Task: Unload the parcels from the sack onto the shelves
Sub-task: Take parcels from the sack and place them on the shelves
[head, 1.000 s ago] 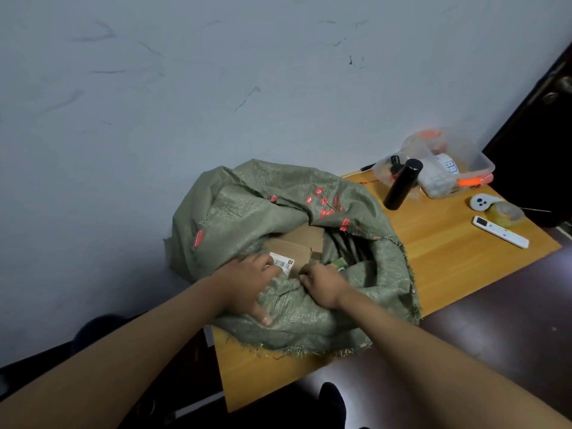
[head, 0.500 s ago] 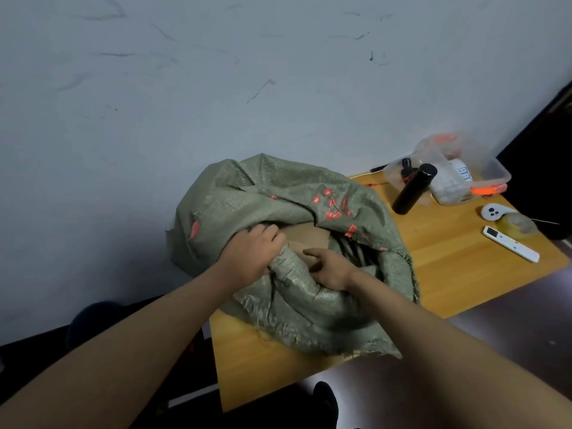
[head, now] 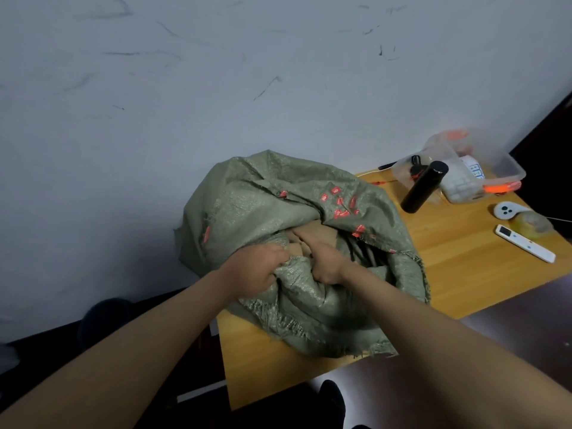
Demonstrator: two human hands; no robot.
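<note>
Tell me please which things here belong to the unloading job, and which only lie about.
For the job:
green sack
brown parcel inside it
left hand gripping the sack's edge
right hand at the parcel

Lying about:
black cylinder
clear plastic box
white remote
tape roll

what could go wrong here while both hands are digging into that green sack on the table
1. The green woven sack overhangs the wooden table's left edge; tugging could drag it off.
2. The left hand grips only the sack's rim, and the right hand reaches inside over the brown cardboard parcel, so the fabric could snag the parcel on the way out.
3. A sideways yank might knock the upright black cylindrical bottle.
</note>
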